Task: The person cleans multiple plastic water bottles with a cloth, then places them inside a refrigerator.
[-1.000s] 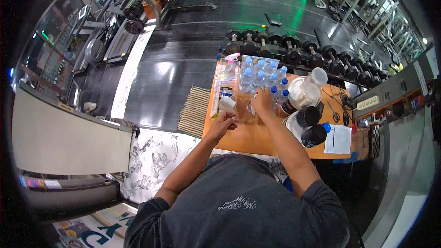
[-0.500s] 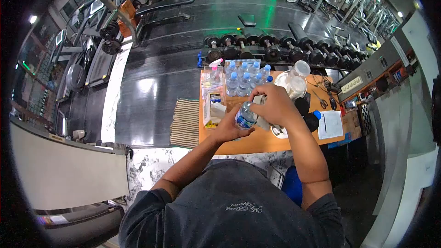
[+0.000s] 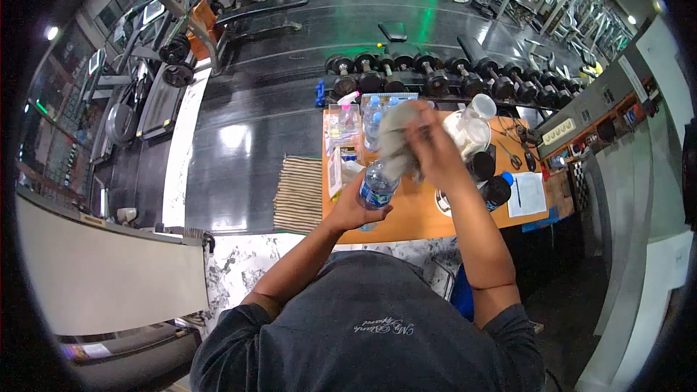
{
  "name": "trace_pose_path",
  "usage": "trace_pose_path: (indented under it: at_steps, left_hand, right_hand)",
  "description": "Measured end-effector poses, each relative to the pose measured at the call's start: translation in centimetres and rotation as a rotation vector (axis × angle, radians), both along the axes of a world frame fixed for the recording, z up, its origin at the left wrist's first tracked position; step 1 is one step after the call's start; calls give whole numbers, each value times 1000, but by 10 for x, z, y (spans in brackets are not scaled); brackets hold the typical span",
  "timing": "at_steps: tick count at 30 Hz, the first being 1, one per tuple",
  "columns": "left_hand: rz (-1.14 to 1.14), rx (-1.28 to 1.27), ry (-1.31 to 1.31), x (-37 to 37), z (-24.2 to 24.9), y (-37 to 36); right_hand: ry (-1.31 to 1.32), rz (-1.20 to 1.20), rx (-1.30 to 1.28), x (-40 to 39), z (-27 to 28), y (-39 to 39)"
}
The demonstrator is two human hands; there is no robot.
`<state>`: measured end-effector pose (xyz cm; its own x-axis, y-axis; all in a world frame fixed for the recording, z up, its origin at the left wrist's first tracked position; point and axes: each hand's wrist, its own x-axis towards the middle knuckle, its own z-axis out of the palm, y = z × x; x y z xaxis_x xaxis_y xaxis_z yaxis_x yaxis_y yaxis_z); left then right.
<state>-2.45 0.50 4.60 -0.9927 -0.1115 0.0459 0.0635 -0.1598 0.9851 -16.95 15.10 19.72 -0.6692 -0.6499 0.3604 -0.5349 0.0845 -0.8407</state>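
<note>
My left hand is wrapped round a clear plastic water bottle with a blue label, tilted over the near part of the orange-brown table. Just above it, a greyish cloth hangs from my right hand, whose fingers are closed on it and slightly blurred. The cloth overlaps the bottle's upper end in this view. Behind the cloth stand several water bottles with blue caps, partly hidden. To their left is a spray bottle with a pink and white head.
On the table's right lie scissors, a sheet of paper with a pen, clear plastic tubs and dark bottles. A rack of dumbbells runs behind the table. A striped mat lies on the floor at left.
My right hand has lifted up and away from the bottle's top, bringing the cloth into fuller view in front of the grouped bottles. My left hand still holds the bottle, now more upright.
</note>
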Motion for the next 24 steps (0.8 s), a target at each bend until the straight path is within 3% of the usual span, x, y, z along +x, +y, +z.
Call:
trace_pose_path:
  at_steps: [3,5,9,12,15,18,21,24]
  left_hand:
    - [32,-57,13,0,13,-6]
    - [12,-79,-12,1,15,-10]
    - [1,-22,17,9,26,-6]
    - [3,-3,52,9,30,-9]
    - [60,-43,81,1,29,-11]
    - [71,-57,65,-2,37,-15]
    - [29,-147,34,-1,36,-23]
    - [-10,-157,26,2,42,-19]
  right_hand:
    - [359,365,236,16,17,-6]
    - [451,481,240,0,22,-9]
    - [353,610,402,2,53,-11]
    - [365,428,541,4,53,-16]
    - [341,40,484,22,34,-26]
    - [367,13,271,18,15,-31]
    - [397,273,118,5,21,-24]
    - [427,432,140,-9,25,-21]
